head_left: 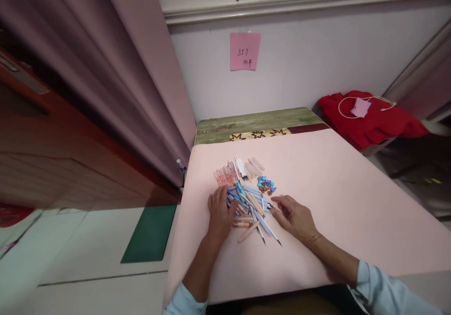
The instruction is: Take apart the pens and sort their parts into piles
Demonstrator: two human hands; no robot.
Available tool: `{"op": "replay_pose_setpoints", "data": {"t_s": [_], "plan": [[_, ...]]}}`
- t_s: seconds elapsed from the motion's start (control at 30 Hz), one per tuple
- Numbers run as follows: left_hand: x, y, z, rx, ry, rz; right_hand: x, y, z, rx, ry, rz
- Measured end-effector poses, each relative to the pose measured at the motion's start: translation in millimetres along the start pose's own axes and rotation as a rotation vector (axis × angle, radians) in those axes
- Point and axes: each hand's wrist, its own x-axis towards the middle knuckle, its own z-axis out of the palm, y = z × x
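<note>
A loose pile of pen parts (pixel 258 206), in blue, white and peach, lies between my hands on the pink tabletop. My left hand (pixel 220 215) rests against the pile's left edge, fingers stretched forward and thumb apart, partly covering some blue pieces. To the right of the pile, my right hand (pixel 295 217) has its fingers apart beside the dark pen tips, with nothing gripped. Behind the pile sit pink clear tubes (pixel 226 173), white sticks with dark tips (pixel 241 169) and beige barrels (pixel 254 167). Small blue and brown pieces (pixel 266 184) form a cluster at the pile's upper right.
A pink sheet (pixel 334 202) covers most of the table, leaving a green patterned strip (pixel 253 121) bare at the far edge. Red cloth (pixel 366 122) with a white cable lies at the right. A curtain (pixel 141 71) and a small bottle (pixel 181 166) stand left of the table.
</note>
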Motion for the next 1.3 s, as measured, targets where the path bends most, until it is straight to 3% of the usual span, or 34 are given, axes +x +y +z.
{"op": "replay_pose_setpoints", "data": {"t_s": [0.17,0.53,0.83,1.3], "plan": [[-0.8,-5.5,3.0,-0.055,0.075,0.058,-0.4,-2.5,-0.6,-0.012,0.006,-0.001],[0.5,-13.0,5.0,-0.152,0.183,-0.027,-1.3,-1.1,-0.2,-0.04,0.01,-0.018],[-1.0,-10.8,7.2,-0.155,0.183,-0.133,-3.3,-0.9,-0.6,0.004,0.014,-0.031],[4.2,-6.2,0.6,-0.487,0.304,-0.349,-3.1,10.5,-5.4,0.312,0.072,0.043]]}}
